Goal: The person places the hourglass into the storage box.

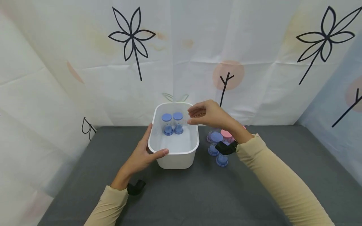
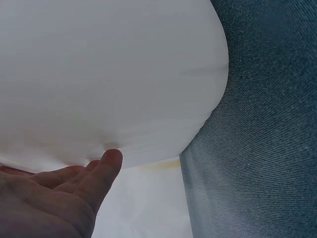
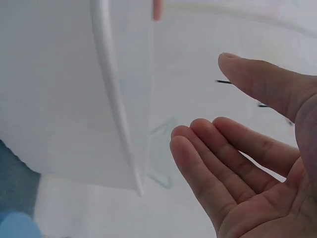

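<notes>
A white plastic tub (image 1: 176,161) stands on the dark cloth. My left hand (image 1: 142,157) holds it at its near left corner, thumb over the front rim and fingers along the outer wall; the left wrist view shows those fingers (image 2: 101,176) against the tub. Inside, at the back, two small clear cylinders with blue caps (image 1: 172,116), like sand timers, stand upright side by side. Over the tub's right rim hovers my right hand (image 1: 207,113), holding nothing. Its fingers are loosely bent and the thumb stands apart, as the right wrist view also shows.
Right of the tub, several more capped cylinders (image 1: 216,138) stand close together, blue ones and at least one pink one (image 1: 226,133), partly hidden by my right forearm. A dark grey cloth (image 1: 181,197) covers the table. Behind it hangs a white printed curtain (image 1: 192,40).
</notes>
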`<state>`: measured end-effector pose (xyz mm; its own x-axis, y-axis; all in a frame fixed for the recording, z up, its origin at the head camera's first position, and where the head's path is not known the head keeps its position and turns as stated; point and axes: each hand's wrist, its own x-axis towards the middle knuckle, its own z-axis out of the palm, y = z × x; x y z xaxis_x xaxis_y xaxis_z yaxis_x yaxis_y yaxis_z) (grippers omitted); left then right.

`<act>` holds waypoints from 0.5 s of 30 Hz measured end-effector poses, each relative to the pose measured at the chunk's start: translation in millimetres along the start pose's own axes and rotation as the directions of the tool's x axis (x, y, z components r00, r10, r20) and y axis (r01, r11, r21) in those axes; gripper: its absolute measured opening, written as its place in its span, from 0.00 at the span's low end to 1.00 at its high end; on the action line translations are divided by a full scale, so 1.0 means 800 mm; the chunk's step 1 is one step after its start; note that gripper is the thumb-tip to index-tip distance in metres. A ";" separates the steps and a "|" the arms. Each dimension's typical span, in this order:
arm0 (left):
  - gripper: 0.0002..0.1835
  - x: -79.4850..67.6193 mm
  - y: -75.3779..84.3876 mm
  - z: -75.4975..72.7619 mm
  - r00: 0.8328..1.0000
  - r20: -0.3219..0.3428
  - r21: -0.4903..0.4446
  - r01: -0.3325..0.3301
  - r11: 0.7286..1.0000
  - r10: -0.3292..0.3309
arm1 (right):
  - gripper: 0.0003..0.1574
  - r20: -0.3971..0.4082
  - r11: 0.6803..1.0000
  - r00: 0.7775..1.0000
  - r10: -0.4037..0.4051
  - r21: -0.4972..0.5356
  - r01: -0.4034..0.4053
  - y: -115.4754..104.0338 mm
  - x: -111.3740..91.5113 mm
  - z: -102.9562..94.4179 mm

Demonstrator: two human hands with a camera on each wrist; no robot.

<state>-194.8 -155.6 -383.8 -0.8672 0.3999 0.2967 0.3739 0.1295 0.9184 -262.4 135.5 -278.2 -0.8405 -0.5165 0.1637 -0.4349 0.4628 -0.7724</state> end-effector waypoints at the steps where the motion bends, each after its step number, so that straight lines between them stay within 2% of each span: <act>1: 0.58 0.000 0.000 0.000 1.000 0.000 -0.005 0.001 1.000 -0.001 | 0.29 -0.019 1.000 1.000 -0.006 0.021 0.006 0.000 -0.011 -0.003; 7: 0.59 -0.001 -0.001 0.000 1.000 0.002 -0.026 0.003 1.000 -0.003 | 0.29 -0.130 0.994 0.991 0.022 0.113 -0.007 0.011 -0.073 -0.015; 11: 0.59 -0.001 -0.001 0.000 1.000 0.002 -0.031 0.007 0.999 -0.007 | 0.29 -0.185 0.991 0.980 0.073 0.122 -0.050 0.025 -0.109 -0.017; 15: 0.58 -0.001 -0.001 0.000 1.000 0.004 -0.032 0.003 0.999 -0.003 | 0.28 -0.232 0.992 0.966 0.112 0.090 -0.093 0.039 -0.138 -0.018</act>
<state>-194.4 -155.8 -384.7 -0.8671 0.4027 0.2931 0.3607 0.1019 0.9271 -187.9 216.8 -311.5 -0.9358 -0.2803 0.2139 -0.3236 0.4419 -0.8366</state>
